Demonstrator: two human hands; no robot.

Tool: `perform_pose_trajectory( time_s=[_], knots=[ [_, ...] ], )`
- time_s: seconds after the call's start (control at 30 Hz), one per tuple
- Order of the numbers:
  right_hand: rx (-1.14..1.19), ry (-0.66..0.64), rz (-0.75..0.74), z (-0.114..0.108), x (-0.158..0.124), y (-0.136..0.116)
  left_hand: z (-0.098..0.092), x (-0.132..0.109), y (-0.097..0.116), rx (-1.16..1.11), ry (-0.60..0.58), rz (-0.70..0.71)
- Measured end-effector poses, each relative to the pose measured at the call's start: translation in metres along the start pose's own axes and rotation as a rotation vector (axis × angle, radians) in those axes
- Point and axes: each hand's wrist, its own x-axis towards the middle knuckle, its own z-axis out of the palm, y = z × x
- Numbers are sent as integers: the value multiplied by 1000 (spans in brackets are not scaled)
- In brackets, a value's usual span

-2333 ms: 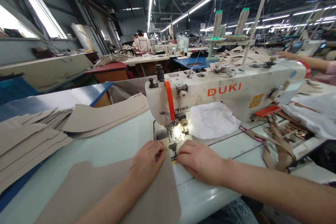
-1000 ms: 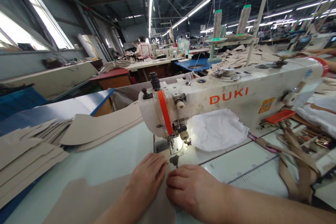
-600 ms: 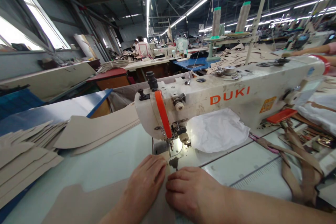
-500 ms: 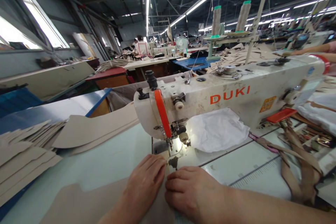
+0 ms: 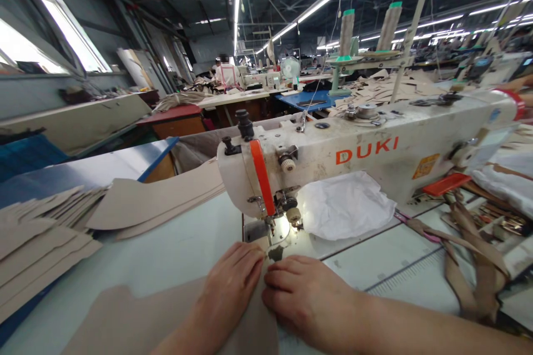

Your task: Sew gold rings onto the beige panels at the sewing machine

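Note:
A beige fabric piece [image 5: 254, 324] lies on the pale sewing table, its narrow far end by the needle of the sewing machine [image 5: 300, 163]. Pressed onto its left side is my left hand [image 5: 233, 285], fingers together and closed on the cloth just in front of the presser foot. My right hand [image 5: 300, 294] has its fingers curled over the cloth's right edge, and the fingertips are partly hidden. A lamp lights the needle area, where a dark patch [image 5: 275, 253] shows on the machine bed. A wider part of the beige cloth spreads left beneath my left forearm.
Stacked beige panels [image 5: 37, 266] lie at the left, with larger curved panels [image 5: 154, 199] behind. A white cloth bag [image 5: 347, 205] rests under the machine arm. Pink-handled scissors [image 5: 416, 226] and brown straps [image 5: 474, 266] are at the right. Thread cones [image 5: 346, 36] stand behind.
The camera view has shifted slightly, so the machine appears a little further right. Both hands keep their hold on the cloth, with the right hand a touch nearer the needle.

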Motion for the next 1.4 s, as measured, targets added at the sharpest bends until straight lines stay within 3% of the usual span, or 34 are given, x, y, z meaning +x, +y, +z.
perform_pose_trajectory(
  time_s=[0.3, 0.63, 0.93, 1.13, 1.4],
  knots=[
    [-138, -12, 46, -5, 12, -2, -6, -5, 1, -50, -15, -9],
    [-135, 40, 36, 7, 13, 4, -7, -5, 4, -52, -8, -42],
    [-162, 37, -2, 5, 16, 4, -7, -8, 5, -56, -12, -81],
    [-211, 10, -24, 0, 15, 14, 2, -1, 3, -42, 21, -80],
    [-218, -41, 38, -7, 17, 33, 18, 14, -8, -42, -26, -85]
  ],
)
